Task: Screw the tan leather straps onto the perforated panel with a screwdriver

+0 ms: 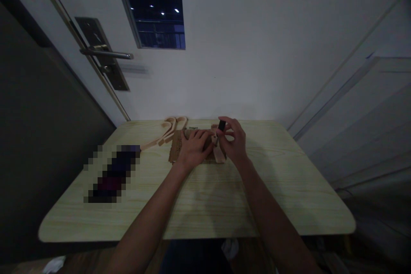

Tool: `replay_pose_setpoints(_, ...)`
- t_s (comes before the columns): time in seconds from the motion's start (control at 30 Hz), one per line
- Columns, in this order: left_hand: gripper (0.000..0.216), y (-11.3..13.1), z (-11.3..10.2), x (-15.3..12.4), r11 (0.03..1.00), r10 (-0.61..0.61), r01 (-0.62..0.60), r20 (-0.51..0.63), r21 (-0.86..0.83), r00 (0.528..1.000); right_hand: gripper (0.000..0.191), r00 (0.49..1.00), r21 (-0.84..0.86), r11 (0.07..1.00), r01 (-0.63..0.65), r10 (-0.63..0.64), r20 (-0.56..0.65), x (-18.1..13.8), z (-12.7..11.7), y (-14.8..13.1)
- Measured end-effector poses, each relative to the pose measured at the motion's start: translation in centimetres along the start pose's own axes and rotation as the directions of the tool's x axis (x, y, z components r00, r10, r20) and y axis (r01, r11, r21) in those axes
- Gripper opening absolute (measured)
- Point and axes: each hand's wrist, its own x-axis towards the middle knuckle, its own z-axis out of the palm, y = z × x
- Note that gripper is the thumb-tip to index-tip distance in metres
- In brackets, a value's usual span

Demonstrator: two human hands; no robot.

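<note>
My left hand (195, 147) lies over a brown slab (175, 147) with ragged edges, like cardboard. Its fingers are stretched out and slightly spread, pressing down, and its thumb reaches toward a pale pinkish piece (219, 154) at the slab's right end. Between the fingertips of my right hand (236, 139) is a small screwdriver (221, 126) with a short black handle. The thin shaft points down at the pale piece; whether the tip touches it I cannot tell. Part of the slab and the pale piece is hidden beneath my hands.
Pale pinkish curved hooks with long stems (170, 127) lie behind and left of the slab. A blurred-out dark rectangular object (115, 171) rests on the left of the wood-grain table (199, 205). A white door with a metal handle (105, 53) stands behind the table.
</note>
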Motion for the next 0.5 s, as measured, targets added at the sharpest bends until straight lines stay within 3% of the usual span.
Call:
replay_pose_setpoints(0.23,0.035,0.12,-0.23,0.02,1.0,-0.004,0.005,0.015,-0.02,1.0,0.028,0.996,0.017,0.997,0.073,-0.074,0.055,0.1,-0.38,-0.35)
replay_pose_setpoints(0.4,0.032,0.12,-0.24,0.03,1.0,-0.002,0.002,0.003,-0.031,1.0,0.033,0.992,0.087,0.996,0.019,-0.03,0.124,-0.06,-0.28,-0.15)
replay_pose_setpoints(0.5,0.033,0.14,-0.19,0.04,0.999,-0.007,0.007,0.007,-0.032,1.0,0.033,0.997,0.065,0.998,0.013,-0.018,0.077,-0.08,-0.09,0.16)
